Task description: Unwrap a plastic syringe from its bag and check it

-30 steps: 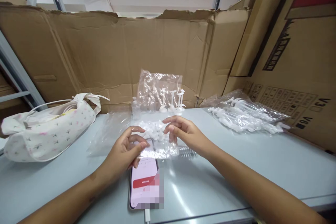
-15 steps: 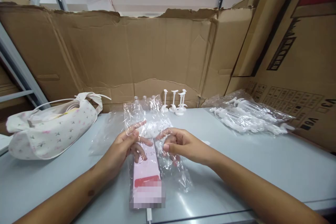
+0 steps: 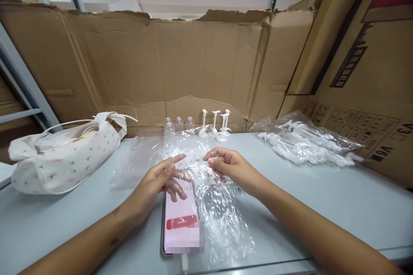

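Observation:
A clear plastic bag (image 3: 219, 219) lies crumpled over the grey table (image 3: 322, 206) and partly over a phone (image 3: 179, 219) with a pink and red screen. Small white parts (image 3: 190, 154) show through the bag's far end. My left hand (image 3: 158, 180) grips the bag's left edge, with its thumb on top and its fingers seen through the film above the phone. My right hand (image 3: 227, 167) has its fingers curled, pinching the bag's far right edge. The two hands are a few centimetres apart.
Three small clear bottles (image 3: 177, 124) and several white pump stems (image 3: 215, 126) stand at the cardboard back wall (image 3: 145, 64). A bag of white pump parts (image 3: 306, 142) lies right. A patterned fabric pouch (image 3: 61, 159) and another clear bag (image 3: 138, 159) lie left. A large carton (image 3: 371, 86) stands right.
The bag, held upright behind the hands a second ago, has come down and now lies spread toward me over the phone. Both hands stayed on it and moved slightly away from me.

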Demonstrator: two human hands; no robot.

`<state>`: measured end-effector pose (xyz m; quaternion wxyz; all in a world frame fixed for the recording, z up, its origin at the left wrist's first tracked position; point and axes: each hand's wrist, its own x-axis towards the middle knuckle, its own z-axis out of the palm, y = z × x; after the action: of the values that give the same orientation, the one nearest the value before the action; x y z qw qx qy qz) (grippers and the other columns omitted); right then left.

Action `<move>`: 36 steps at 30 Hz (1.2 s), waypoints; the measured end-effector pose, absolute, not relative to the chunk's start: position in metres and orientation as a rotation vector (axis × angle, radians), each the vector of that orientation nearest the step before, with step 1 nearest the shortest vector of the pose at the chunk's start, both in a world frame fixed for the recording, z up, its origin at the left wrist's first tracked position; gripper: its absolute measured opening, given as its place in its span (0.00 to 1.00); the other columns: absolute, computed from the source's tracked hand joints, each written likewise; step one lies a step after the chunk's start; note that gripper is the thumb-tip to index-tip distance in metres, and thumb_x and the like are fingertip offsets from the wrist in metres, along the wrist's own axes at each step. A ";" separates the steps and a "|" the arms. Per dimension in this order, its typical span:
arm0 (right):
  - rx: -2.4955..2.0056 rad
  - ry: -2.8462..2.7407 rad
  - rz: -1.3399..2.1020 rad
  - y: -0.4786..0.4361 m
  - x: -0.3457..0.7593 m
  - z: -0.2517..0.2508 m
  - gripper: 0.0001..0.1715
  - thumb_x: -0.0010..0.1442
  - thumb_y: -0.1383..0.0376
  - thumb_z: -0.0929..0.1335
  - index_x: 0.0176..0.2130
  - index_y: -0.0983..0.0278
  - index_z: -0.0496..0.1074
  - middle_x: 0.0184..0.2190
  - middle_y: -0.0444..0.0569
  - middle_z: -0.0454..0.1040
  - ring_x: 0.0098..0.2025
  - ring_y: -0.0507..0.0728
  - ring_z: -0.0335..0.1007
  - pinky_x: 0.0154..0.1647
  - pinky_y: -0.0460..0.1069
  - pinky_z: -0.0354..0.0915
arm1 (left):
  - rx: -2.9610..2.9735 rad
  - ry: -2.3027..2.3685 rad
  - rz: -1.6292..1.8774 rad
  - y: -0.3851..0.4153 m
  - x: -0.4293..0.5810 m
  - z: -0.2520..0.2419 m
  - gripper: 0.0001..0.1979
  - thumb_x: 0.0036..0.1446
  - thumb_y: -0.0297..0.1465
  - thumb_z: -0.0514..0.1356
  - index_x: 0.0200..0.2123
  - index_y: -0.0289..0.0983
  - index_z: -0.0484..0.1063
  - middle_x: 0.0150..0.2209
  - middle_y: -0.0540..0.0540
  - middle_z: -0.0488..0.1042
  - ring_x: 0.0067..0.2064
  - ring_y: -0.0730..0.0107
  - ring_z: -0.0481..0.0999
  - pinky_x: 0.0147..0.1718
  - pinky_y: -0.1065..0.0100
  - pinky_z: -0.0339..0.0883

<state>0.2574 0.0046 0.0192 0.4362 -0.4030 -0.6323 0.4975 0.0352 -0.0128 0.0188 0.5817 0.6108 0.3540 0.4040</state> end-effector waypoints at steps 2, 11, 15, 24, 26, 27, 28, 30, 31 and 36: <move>-0.954 -1.642 1.320 0.004 0.258 0.020 0.09 0.57 0.59 0.68 0.35 0.62 0.69 0.18 0.38 0.63 0.18 0.47 0.60 0.19 0.43 0.59 | 1.434 0.820 0.978 -0.010 0.033 0.018 0.28 0.60 0.46 0.51 0.58 0.37 0.58 0.39 0.40 0.77 0.28 0.67 0.75 0.26 0.67 0.64; -0.840 -1.639 1.294 -0.002 0.259 0.025 0.14 0.59 0.54 0.65 0.39 0.61 0.67 0.26 0.43 0.72 0.22 0.48 0.68 0.22 0.45 0.62 | 1.443 0.834 0.872 -0.016 0.039 0.019 0.23 0.61 0.45 0.49 0.52 0.36 0.66 0.31 0.44 0.77 0.25 0.69 0.74 0.27 0.67 0.64; -0.916 -1.558 1.221 0.002 0.258 0.023 0.12 0.57 0.56 0.67 0.33 0.63 0.69 0.23 0.42 0.71 0.21 0.48 0.65 0.22 0.45 0.63 | 1.426 0.828 0.843 -0.019 0.041 0.019 0.23 0.62 0.45 0.47 0.53 0.37 0.65 0.33 0.43 0.77 0.25 0.68 0.75 0.28 0.66 0.64; -0.936 -1.580 1.187 -0.002 0.256 0.023 0.13 0.57 0.56 0.67 0.31 0.63 0.67 0.22 0.42 0.70 0.19 0.47 0.64 0.19 0.44 0.59 | 1.483 0.835 0.964 -0.013 0.034 0.019 0.25 0.61 0.44 0.49 0.57 0.38 0.60 0.39 0.41 0.77 0.28 0.67 0.75 0.29 0.65 0.65; -0.919 -1.646 1.213 -0.003 0.257 0.022 0.14 0.57 0.55 0.67 0.31 0.63 0.67 0.22 0.42 0.71 0.19 0.48 0.64 0.19 0.44 0.58 | 1.496 0.850 1.001 -0.013 0.033 0.019 0.25 0.61 0.45 0.49 0.57 0.39 0.60 0.40 0.41 0.77 0.29 0.67 0.75 0.29 0.65 0.65; -0.919 -1.676 1.213 -0.004 0.258 0.022 0.14 0.57 0.55 0.67 0.31 0.64 0.67 0.22 0.42 0.71 0.19 0.47 0.65 0.19 0.43 0.57 | 1.499 0.864 1.009 -0.013 0.033 0.019 0.24 0.61 0.45 0.49 0.56 0.39 0.61 0.39 0.42 0.77 0.29 0.67 0.75 0.29 0.65 0.65; -0.921 -1.698 1.205 -0.004 0.258 0.022 0.15 0.57 0.54 0.67 0.31 0.64 0.67 0.23 0.42 0.71 0.19 0.47 0.65 0.19 0.43 0.57 | 1.502 0.879 1.011 -0.012 0.033 0.019 0.24 0.61 0.45 0.49 0.55 0.39 0.63 0.37 0.43 0.77 0.28 0.67 0.75 0.29 0.65 0.66; -0.919 -1.701 1.178 -0.004 0.259 0.021 0.16 0.57 0.53 0.67 0.31 0.64 0.67 0.23 0.43 0.71 0.19 0.47 0.65 0.19 0.43 0.58 | 1.504 0.893 0.994 -0.013 0.035 0.018 0.22 0.62 0.45 0.48 0.52 0.38 0.65 0.34 0.44 0.77 0.27 0.68 0.74 0.28 0.65 0.66; -0.919 -1.685 1.158 -0.004 0.259 0.021 0.16 0.57 0.53 0.67 0.31 0.64 0.67 0.23 0.42 0.71 0.19 0.47 0.64 0.19 0.43 0.58 | 1.503 0.886 0.979 -0.013 0.036 0.017 0.22 0.62 0.45 0.48 0.52 0.38 0.66 0.33 0.44 0.77 0.27 0.68 0.74 0.28 0.65 0.66; -0.963 -1.634 1.078 -0.001 0.258 0.022 0.16 0.56 0.54 0.67 0.27 0.64 0.66 0.19 0.40 0.67 0.17 0.46 0.60 0.18 0.44 0.57 | 1.478 0.837 0.982 -0.013 0.038 0.014 0.22 0.62 0.45 0.48 0.52 0.38 0.66 0.32 0.43 0.77 0.26 0.68 0.74 0.27 0.65 0.66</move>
<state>0.2578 -0.0011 0.0217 0.4617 -0.3917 -0.6642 0.4384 0.0382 -0.0129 0.0136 0.5562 0.6261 0.3545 0.4159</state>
